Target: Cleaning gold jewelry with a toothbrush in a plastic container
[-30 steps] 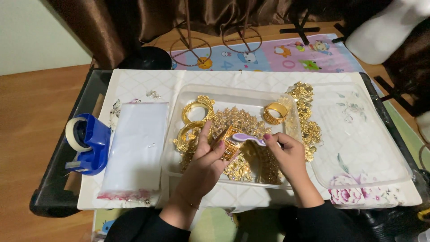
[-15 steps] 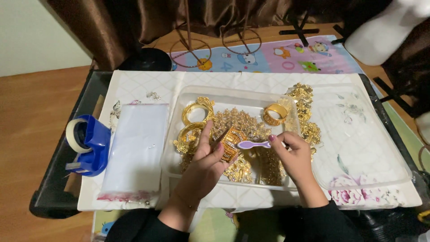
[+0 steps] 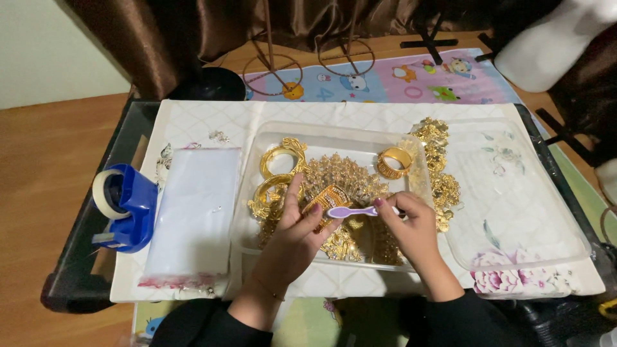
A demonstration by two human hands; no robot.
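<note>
You have shiny gold-coloured metal all through the jewellery (image 3: 340, 177), its surface embossed and rough-looking; the bangles (image 3: 393, 162) gleam smoother. The tray (image 3: 257, 186) and lid (image 3: 514, 212) are clear, glossy plastic. The small brush (image 3: 352, 211) looks like matt purple plastic. The bags (image 3: 193, 215) are thin, glossy film. The tape dispenser (image 3: 132, 209) is smooth blue plastic. The counter (image 3: 83, 270) edge is dark glass over a quilted white cloth (image 3: 212, 119).

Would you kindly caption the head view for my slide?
Left hand holds gold jewellery piece while right hand brushes it with small purple brush over clear tray.
</note>
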